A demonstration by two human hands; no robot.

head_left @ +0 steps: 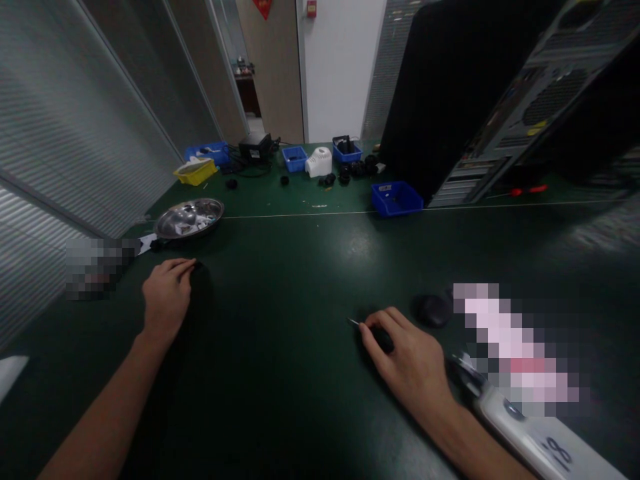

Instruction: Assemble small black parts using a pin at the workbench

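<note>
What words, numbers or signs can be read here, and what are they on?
"18", handwritten in dark strokes: on the white device at lower right.
Too small or blurred to read: any marks on the red hanging and small red box at the top, and the pale labels on the black box and nearest blue bin.

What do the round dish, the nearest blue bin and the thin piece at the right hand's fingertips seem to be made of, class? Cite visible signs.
Round dish: likely polished metal, given its silvery, mirror-like highlights.
Nearest blue bin: probably smooth moulded plastic; its even colour suggests this.
Thin piece: possibly shiny metal, from its pale glint, but too small to be sure.
</note>
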